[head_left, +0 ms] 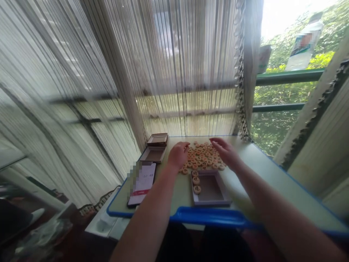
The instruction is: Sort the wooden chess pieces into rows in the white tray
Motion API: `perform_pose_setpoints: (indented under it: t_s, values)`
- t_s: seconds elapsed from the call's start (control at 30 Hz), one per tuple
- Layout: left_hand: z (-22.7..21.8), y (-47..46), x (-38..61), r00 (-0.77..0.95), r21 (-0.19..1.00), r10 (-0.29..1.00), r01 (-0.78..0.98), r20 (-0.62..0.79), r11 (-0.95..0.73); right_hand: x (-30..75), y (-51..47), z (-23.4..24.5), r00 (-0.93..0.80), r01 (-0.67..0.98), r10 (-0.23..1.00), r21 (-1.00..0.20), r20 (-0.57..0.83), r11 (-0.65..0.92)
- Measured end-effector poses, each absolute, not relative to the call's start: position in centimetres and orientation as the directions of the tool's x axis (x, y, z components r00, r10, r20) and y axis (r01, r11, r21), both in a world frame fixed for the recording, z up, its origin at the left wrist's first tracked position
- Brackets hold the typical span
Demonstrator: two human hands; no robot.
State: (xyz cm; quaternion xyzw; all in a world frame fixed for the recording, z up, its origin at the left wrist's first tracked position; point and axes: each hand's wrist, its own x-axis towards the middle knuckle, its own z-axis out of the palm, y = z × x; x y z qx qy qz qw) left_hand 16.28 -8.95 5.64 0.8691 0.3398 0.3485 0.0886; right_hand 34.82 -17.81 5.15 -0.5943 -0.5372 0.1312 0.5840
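Observation:
Several round wooden game discs [203, 157] lie in a heap on a pale green table [261, 171]. My left hand [178, 154] rests at the heap's left edge with its fingers curled over some discs. My right hand [225, 151] lies on the heap's right side, fingers stretched out and together. A shallow grey tray [211, 189] sits just in front of the heap, nearer to me, with three discs [195, 181] lined along its left side.
A phone [142, 183] with a lit screen lies at the table's left front. Two brown box halves [156, 147] sit at the back left. A blue rim [207, 216] edges the table. Sheer curtains hang behind, with an open window at right.

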Motion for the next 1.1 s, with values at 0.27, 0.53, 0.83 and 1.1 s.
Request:
perform_pose_setpoints:
  t_s: [0.27,0.53,0.83,1.1]
  values:
    - [4.5,-9.6,17.8,0.481,0.645,0.736,0.377,0.476,-0.664,36.1,-17.7,3.0,0.291,0.393,0.892,-0.893,0.346,0.218]
    - [3.7,-9.5,17.9,0.788,0.186,0.517,0.483,0.335,-0.856,36.7,-17.7,1.9,-0.002,0.889,0.92,-0.421,0.392,0.181]
    - [3.9,-9.3,18.2,0.785,0.166,0.544,0.519,0.296,-0.839,36.7,-17.4,1.9,0.022,0.946,0.944,-0.311,0.329,0.086]
    - [3.6,-8.8,18.5,0.8,0.23,0.549,0.503,0.24,-0.833,36.7,-17.4,2.2,0.039,0.957,0.958,-0.285,0.283,0.046]
